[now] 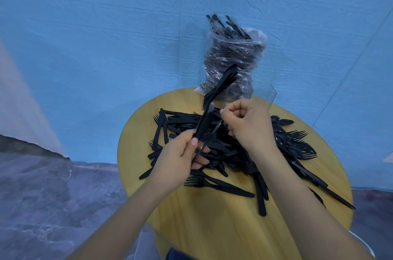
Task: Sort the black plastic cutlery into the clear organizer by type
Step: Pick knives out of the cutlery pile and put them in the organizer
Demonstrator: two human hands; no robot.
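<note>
Left hand [178, 157] pinches a knife bundle [209, 119] above the cutlery pile [223, 149]; right hand [246, 123] pinches one piece. I'd align handles, then drop them into the clear organizer [261, 93] behind.

Cutlery pile [234, 149] lies on the table [212, 227]; organizer [238, 93] behind it, bag [231, 55] beyond.

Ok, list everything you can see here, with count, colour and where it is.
table: one, round, yellow wood, centre.
loose cutlery: a heap, too many to count, black, spread on the table.
organizer: one, clear, far edge of the table, a few black pieces standing in it.
bag: one, clear plastic, full of black cutlery, behind the organizer.
backdrop: blue, behind the table.
left hand: grips a knife.
right hand: fingers curled, pinching a thin piece, type unclear.
</note>
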